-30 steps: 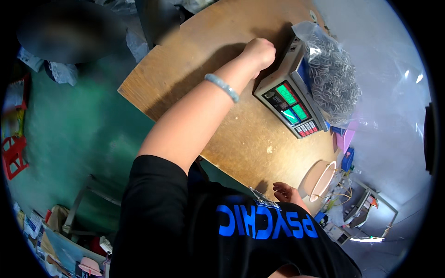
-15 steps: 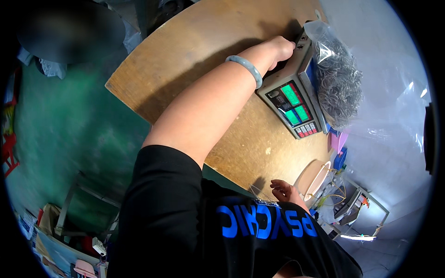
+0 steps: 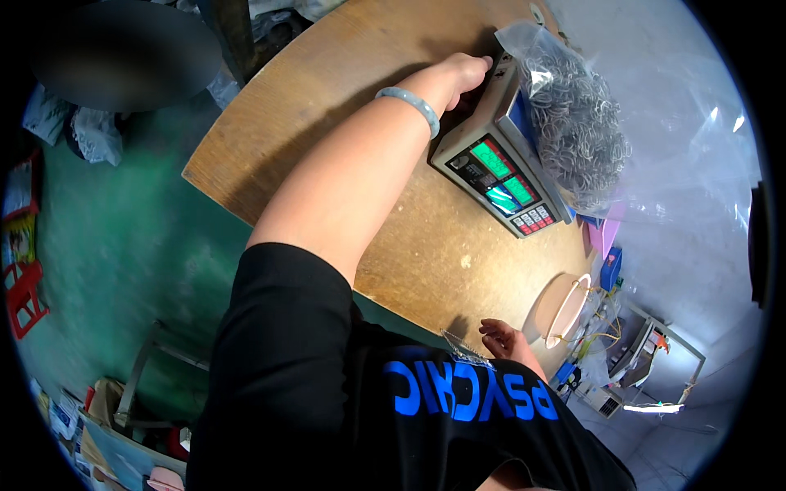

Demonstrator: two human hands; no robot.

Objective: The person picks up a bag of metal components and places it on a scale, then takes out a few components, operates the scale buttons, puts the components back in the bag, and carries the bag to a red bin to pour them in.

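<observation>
My left hand (image 3: 465, 78), with a pale bangle (image 3: 413, 106) on its wrist, reaches across to the left side of a digital scale (image 3: 483, 135). Its thumb rests at the casing's edge; the other fingers are mostly hidden, so their grip is unclear. Green displays are lit on the scale's front, above a keypad. On its pan sits a clear plastic bag (image 3: 577, 123) filled with many silver metal rings. Close to my body at the table's front edge, my right hand (image 3: 501, 337) is empty, its fingers loosely bent and apart.
The scale stands on a wooden table (image 3: 409, 254) with a curved far edge. A pink-beige basin (image 3: 561, 309) lies to the right, near a blue box (image 3: 610, 268) and a purple item (image 3: 604, 231). A red stool (image 3: 26, 299) is on the green floor at far left.
The whole view has shifted and turned slightly, carrying the scale and bag leftward in the picture. My left hand stays at the scale's side; my right hand is nearly unmoved.
</observation>
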